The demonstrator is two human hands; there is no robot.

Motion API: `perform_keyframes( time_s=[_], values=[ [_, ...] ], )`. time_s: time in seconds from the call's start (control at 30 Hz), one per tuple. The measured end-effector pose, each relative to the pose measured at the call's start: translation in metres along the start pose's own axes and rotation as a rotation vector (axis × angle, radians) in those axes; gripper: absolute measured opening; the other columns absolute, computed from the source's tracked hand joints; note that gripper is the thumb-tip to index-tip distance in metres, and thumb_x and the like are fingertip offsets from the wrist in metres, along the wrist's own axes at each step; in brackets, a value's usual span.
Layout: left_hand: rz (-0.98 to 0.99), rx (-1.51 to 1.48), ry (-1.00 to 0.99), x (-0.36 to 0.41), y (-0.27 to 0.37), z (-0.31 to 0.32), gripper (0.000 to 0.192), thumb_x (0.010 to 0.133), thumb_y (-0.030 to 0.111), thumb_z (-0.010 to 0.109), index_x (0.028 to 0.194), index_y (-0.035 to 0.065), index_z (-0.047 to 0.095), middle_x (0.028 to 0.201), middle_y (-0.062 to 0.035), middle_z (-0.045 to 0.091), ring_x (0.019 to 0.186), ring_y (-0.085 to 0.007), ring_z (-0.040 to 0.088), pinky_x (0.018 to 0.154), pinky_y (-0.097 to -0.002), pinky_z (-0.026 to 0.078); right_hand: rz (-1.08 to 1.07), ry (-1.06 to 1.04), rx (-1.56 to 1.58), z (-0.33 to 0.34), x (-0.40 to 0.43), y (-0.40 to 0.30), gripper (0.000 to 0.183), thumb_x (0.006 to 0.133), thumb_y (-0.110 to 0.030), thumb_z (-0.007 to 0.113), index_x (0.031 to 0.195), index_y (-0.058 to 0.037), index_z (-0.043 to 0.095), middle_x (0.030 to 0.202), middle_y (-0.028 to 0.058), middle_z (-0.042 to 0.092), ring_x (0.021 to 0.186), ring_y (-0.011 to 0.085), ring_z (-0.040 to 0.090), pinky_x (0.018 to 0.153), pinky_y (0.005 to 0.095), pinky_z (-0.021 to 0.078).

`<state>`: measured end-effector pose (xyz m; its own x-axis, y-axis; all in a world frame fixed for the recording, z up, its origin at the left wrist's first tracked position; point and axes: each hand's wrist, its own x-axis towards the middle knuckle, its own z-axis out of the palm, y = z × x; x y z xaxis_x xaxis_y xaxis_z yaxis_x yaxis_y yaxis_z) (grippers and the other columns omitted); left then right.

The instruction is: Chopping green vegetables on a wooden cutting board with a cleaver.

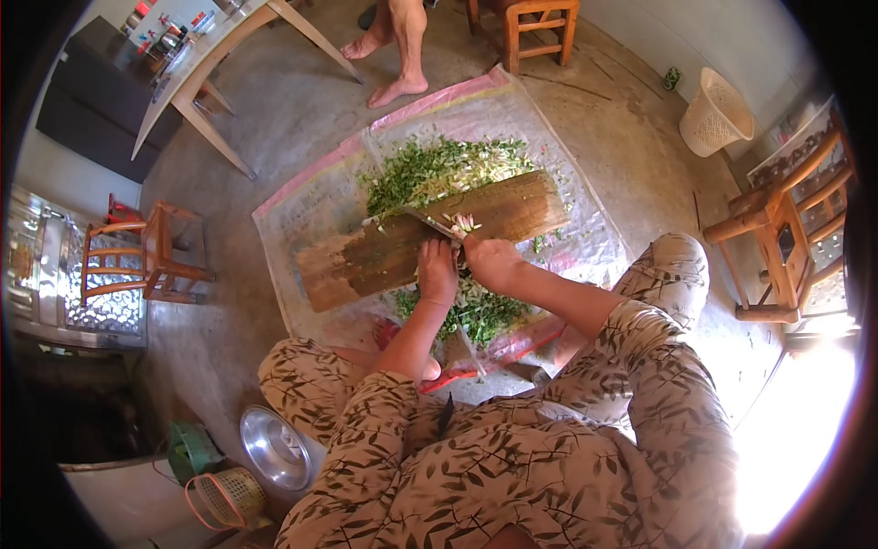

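Note:
A worn wooden board (384, 250) lies slantwise across a plastic sheet (576, 185) on the floor. My right hand (490, 262) grips a knife (432, 223), whose blade points up and left across the board. My left hand (437, 269) rests at the board's near edge, close beside the blade; its fingers are bent down and what lies under them is hidden. A few pale cut stem pieces (465, 222) sit just beyond the blade. Chopped greens and pale stems (439, 168) are heaped past the far edge. More leafy greens (483, 319) lie on the near side, below my wrists.
A person's bare legs (409, 48) are at the sheet's far edge. Wooden chairs stand left (161, 257) and right (789, 233); a table (199, 82) is upper left. A metal basin (274, 447) and plastic basket (230, 495) are lower left, a waste basket (713, 117) upper right.

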<state>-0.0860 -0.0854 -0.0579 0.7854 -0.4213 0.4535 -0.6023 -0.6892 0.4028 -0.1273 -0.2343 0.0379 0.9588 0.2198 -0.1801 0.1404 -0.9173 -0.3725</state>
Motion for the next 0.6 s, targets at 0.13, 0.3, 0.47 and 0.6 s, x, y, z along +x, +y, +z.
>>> perform_keyframes(
  time_s=[0.13, 0.3, 0.47, 0.6],
  values=[
    [0.023, 0.042, 0.038, -0.004, -0.003, 0.001, 0.027, 0.079, 0.004, 0.064, 0.105, 0.0005, 0.057, 0.101, -0.0188, 0.056, 0.095, -0.0392, 0.051, 0.086, -0.049, 0.043, 0.03, -0.053, 0.013, -0.008, -0.008, 0.003, 0.024, 0.084, -0.007, 0.049, 0.105, 0.0046, 0.051, 0.09, 0.0247, 0.067, 0.082, 0.0365, 0.068, 0.07, 0.0431, 0.0553],
    [-0.003, -0.005, 0.012, -0.005, -0.009, 0.004, 0.029, 0.08, 0.005, 0.064, 0.108, 0.0007, 0.056, 0.1, -0.0191, 0.054, 0.095, -0.04, 0.05, 0.086, -0.049, 0.042, -0.021, -0.01, -0.025, -0.014, -0.031, -0.004, 0.024, 0.082, -0.006, 0.051, 0.103, 0.0057, 0.051, 0.085, 0.0242, 0.067, 0.076, 0.0365, 0.068, 0.065, 0.0445, 0.0549],
    [0.018, 0.046, 0.02, -0.005, -0.011, 0.004, 0.026, 0.081, 0.009, 0.064, 0.103, -0.0004, 0.057, 0.103, -0.0201, 0.054, 0.097, -0.0396, 0.05, 0.084, -0.0485, 0.043, -0.054, -0.016, -0.044, -0.029, -0.052, -0.012, 0.023, 0.082, -0.005, 0.051, 0.101, 0.0068, 0.05, 0.079, 0.0233, 0.066, 0.071, 0.0357, 0.068, 0.062, 0.0444, 0.0549],
    [-0.039, 0.026, -0.067, -0.006, -0.01, 0.005, 0.039, 0.081, 0.004, 0.062, 0.119, -0.0004, 0.053, 0.114, -0.0226, 0.052, 0.112, -0.0433, 0.046, 0.098, -0.0523, 0.038, -0.017, -0.064, -0.04, -0.023, -0.058, -0.011, 0.022, 0.081, -0.005, 0.051, 0.1, 0.0059, 0.05, 0.079, 0.0234, 0.066, 0.072, 0.0355, 0.069, 0.063, 0.0441, 0.0552]
  ],
)
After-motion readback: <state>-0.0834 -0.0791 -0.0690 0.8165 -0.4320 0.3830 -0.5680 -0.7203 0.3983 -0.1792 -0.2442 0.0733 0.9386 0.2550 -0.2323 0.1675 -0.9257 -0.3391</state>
